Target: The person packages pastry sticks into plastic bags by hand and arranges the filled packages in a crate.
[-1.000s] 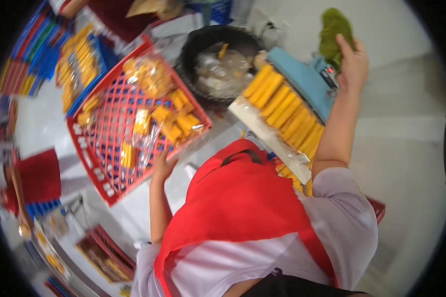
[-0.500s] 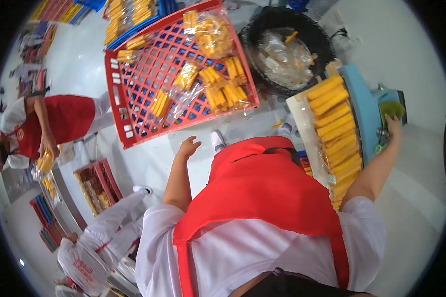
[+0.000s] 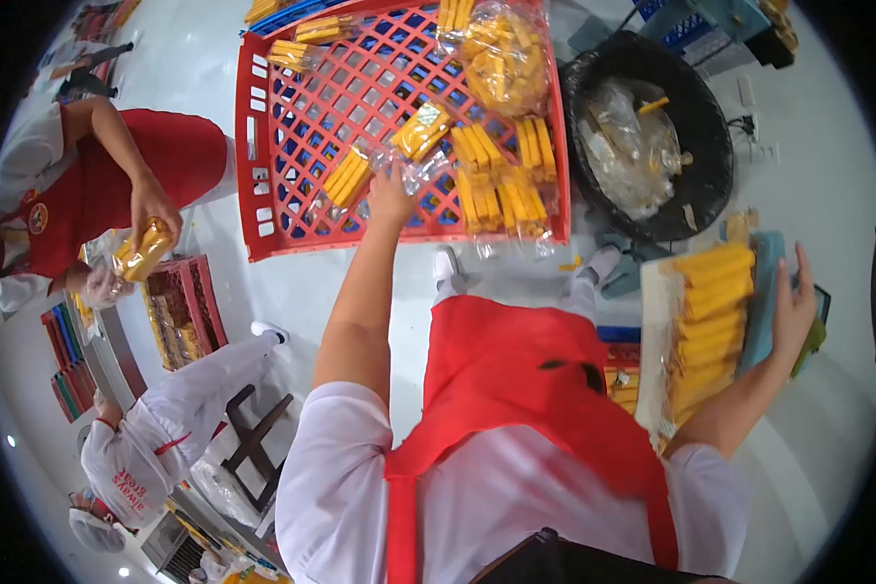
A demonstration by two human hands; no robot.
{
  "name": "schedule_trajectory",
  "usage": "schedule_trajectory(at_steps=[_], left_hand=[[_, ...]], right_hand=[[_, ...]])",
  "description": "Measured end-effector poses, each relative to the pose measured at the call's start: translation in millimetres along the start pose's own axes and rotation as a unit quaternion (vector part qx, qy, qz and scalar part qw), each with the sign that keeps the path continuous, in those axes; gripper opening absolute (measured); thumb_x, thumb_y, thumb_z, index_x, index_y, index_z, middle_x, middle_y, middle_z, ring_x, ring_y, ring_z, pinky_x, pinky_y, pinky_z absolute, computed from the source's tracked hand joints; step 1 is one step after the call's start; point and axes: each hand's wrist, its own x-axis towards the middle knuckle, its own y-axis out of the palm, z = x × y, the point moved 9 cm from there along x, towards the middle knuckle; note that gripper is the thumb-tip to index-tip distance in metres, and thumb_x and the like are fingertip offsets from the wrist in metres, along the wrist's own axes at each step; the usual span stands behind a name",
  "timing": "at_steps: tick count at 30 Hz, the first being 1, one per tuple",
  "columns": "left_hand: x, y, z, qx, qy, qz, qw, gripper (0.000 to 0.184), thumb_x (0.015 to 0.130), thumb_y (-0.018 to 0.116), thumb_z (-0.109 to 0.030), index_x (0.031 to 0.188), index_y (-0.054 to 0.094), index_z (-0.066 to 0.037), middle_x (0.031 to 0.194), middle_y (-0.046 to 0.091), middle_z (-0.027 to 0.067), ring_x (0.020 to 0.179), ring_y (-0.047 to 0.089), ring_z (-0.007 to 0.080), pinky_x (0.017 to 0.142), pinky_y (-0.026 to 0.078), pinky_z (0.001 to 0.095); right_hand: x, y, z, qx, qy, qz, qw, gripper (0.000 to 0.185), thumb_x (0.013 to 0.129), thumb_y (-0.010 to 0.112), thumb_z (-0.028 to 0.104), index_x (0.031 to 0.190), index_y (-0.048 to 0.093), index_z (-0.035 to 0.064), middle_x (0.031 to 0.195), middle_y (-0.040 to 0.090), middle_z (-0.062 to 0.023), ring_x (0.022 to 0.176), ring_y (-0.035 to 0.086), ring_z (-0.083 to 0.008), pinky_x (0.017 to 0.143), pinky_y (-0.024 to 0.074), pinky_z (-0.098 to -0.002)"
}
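My left hand (image 3: 391, 200) is inside the red plastic crate (image 3: 307, 245), its fingers pinched on a crumpled clear plastic bag (image 3: 420, 172). Close to it lie a bagged pack of yellow sticks (image 3: 347, 177) and another yellow pack (image 3: 421, 130). On the right, my right hand (image 3: 794, 310) is open with fingers spread, holding nothing. It is by the blue machine (image 3: 764, 292), beside a row of yellow stick packs (image 3: 712, 302) along a pale board (image 3: 658, 321). A green cloth-like thing (image 3: 812, 343) shows partly behind that hand.
A black-lined bin (image 3: 706, 185) holding crumpled clear plastic stands right of the crate. More yellow packs (image 3: 501, 200) and a large filled bag (image 3: 504, 60) lie in the crate. At left, a co-worker in a red apron (image 3: 170, 146) holds a yellow pack; another person (image 3: 146, 457) bends below.
My left hand has moved from the air below the crate up into it, onto the clear plastic. My right hand has left the green thing and spread its fingers. The view has shifted.
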Motion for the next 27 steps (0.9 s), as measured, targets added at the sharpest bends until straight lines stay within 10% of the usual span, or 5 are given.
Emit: schedule_trajectory(at_steps=[8, 16, 17, 20, 27], left_hand=[[115.6, 20.3, -37.9, 0.142, 0.010, 0.040, 0.989, 0.112, 0.052, 0.075, -0.039, 0.135, 0.003, -0.022, 0.135, 0.022, 0.0147, 0.124, 0.023, 0.0313, 0.099, 0.020, 0.0511], [109.9, -13.2, -15.5, -0.184, 0.020, 0.037, 0.982, 0.097, 0.056, 0.071, -0.031, 0.135, 0.015, -0.014, 0.116, 0.045, 0.0184, 0.100, 0.051, 0.0284, 0.077, 0.044, 0.0378], [97.1, -11.3, -22.5, -0.476, 0.036, 0.117, 0.871, 0.085, 0.064, 0.065, -0.029, 0.134, 0.019, -0.011, 0.113, 0.048, 0.0150, 0.096, 0.053, 0.0228, 0.074, 0.046, 0.0329], [30.1, -70.2, -61.2, -0.672, 0.077, 0.280, 0.681, 0.074, 0.072, 0.058, -0.024, 0.133, 0.019, -0.009, 0.115, 0.047, 0.0110, 0.098, 0.052, 0.0195, 0.076, 0.046, 0.0302], [-116.1, -160.8, -133.8, -0.707, 0.071, 0.407, 0.574, 0.061, 0.075, 0.055, -0.024, 0.128, 0.031, -0.004, 0.120, 0.046, 0.0112, 0.108, 0.047, 0.0222, 0.092, 0.037, 0.0344]], right_hand=[[-58.7, 65.2, 38.4, 0.014, -0.054, 0.131, 0.990, 0.035, 0.079, 0.053, 0.004, 0.114, 0.048, -0.0019, 0.118, 0.049, -0.0137, 0.113, 0.043, -0.0225, 0.095, 0.0298, -0.0307], [-63.6, 103.3, 95.5, 0.066, -0.120, 0.198, 0.971, 0.036, 0.077, 0.054, 0.002, 0.112, 0.050, -0.0011, 0.118, 0.048, -0.0128, 0.112, 0.043, -0.0221, 0.094, 0.0305, -0.0313], [-65.7, 110.7, 112.1, 0.090, -0.147, 0.215, 0.961, 0.037, 0.073, 0.055, 0.000, 0.110, 0.051, -0.0011, 0.117, 0.049, -0.0139, 0.111, 0.045, -0.0233, 0.094, 0.0317, -0.0315], [-69.5, 131.5, 169.0, 0.176, -0.234, 0.257, 0.921, 0.039, 0.068, 0.059, 0.001, 0.107, 0.054, -0.0009, 0.116, 0.049, -0.0152, 0.110, 0.046, -0.0248, 0.092, 0.0343, -0.0323], [-38.8, 202.0, 233.1, 0.509, -0.113, 0.320, 0.791, 0.055, 0.077, 0.060, 0.017, 0.125, 0.036, 0.0033, 0.125, 0.039, -0.0123, 0.111, 0.042, -0.0211, 0.089, 0.0380, -0.0303]])
